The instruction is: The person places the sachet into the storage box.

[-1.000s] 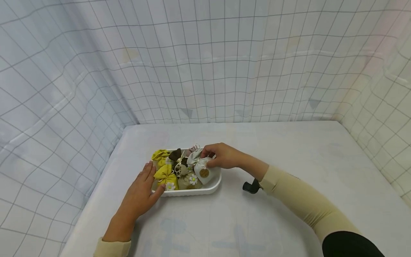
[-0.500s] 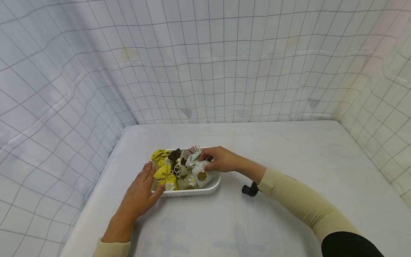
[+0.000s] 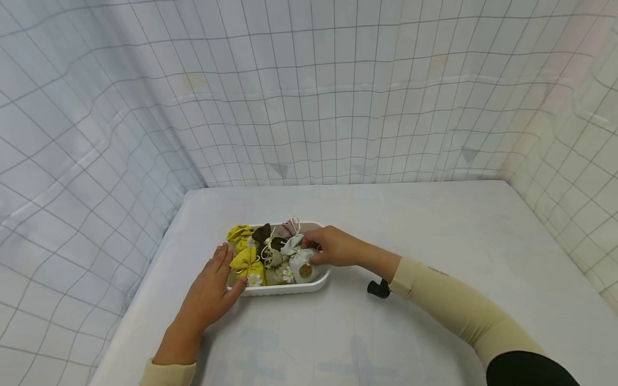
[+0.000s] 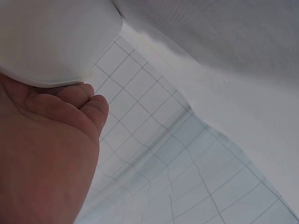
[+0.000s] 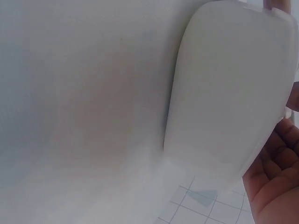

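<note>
A white oval tray [image 3: 289,289] holds several small drawstring pouches. My right hand [image 3: 340,247] pinches a white pouch [image 3: 303,262] with a round gold patch, at the tray's right end. A beige pouch [image 3: 276,276] with a daisy lies beside it. Along the tray's left end rests my left hand [image 3: 207,292], its fingers straight and the thumb at the front rim. Closest to that hand is a yellow pouch [image 3: 248,262]. In the left wrist view, the hand touches the tray's outer wall [image 4: 56,42]. The right wrist view shows the tray wall [image 5: 229,88] with the right hand [image 5: 275,172] partly cut off.
Another yellow pouch [image 3: 240,234], a dark brown pouch [image 3: 262,232] and a mauve pouch [image 3: 288,230] fill the tray's back row. A black object [image 3: 379,289] shows under the right wrist. White cloth [image 3: 415,214] covers the table, and grid-patterned curtains [image 3: 338,107] surround it.
My right hand has moved slightly down and toward the front of the tray with the white pouch, which now stands straighter beside the beige one. The left hand has stayed in place.
</note>
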`<state>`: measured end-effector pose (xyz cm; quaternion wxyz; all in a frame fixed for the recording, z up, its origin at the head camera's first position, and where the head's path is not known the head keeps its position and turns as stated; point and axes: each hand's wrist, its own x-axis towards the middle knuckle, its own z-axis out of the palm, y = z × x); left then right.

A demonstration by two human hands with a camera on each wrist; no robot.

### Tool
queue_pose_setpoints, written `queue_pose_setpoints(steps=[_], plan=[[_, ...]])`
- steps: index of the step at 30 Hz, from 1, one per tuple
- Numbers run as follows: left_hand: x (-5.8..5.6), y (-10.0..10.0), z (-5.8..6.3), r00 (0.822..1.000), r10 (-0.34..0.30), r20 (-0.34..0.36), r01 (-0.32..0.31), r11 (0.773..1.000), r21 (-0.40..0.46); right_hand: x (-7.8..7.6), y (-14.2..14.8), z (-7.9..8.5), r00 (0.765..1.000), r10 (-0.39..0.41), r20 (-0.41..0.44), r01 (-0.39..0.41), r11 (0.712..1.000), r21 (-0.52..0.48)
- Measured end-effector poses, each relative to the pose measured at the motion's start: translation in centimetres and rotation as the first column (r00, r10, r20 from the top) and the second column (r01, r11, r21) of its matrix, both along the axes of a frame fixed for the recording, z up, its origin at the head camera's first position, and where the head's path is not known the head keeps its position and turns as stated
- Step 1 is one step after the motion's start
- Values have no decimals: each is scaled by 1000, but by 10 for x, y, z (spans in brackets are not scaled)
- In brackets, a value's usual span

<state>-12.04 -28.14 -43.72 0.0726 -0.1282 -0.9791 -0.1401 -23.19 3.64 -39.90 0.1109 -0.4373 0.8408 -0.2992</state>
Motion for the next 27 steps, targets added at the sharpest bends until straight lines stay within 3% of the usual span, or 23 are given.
queue_pose_setpoints(steps=[6, 10, 18, 23, 27], plan=[[1, 1, 0, 1000, -4, -9, 4, 1000, 3, 2, 7, 1, 997, 17, -72, -19, 999, -26], [1, 1, 0, 1000, -7, -11, 7, 1000, 5, 3, 19, 3, 997, -13, -79, 11, 1000, -29], [1, -3, 1, 1000, 5, 5, -5, 1000, 9, 1, 66, 9, 985, -172, -23, 171, 983, -61], [2, -4, 2, 999, 22, 35, -23, 999, 24, 0, 112, 6, 949, -315, 34, 316, 945, -82], [2, -7, 6, 999, -5, 32, 4, 999, 36, 5, 161, -2, 891, -452, 51, 454, 889, -60]])
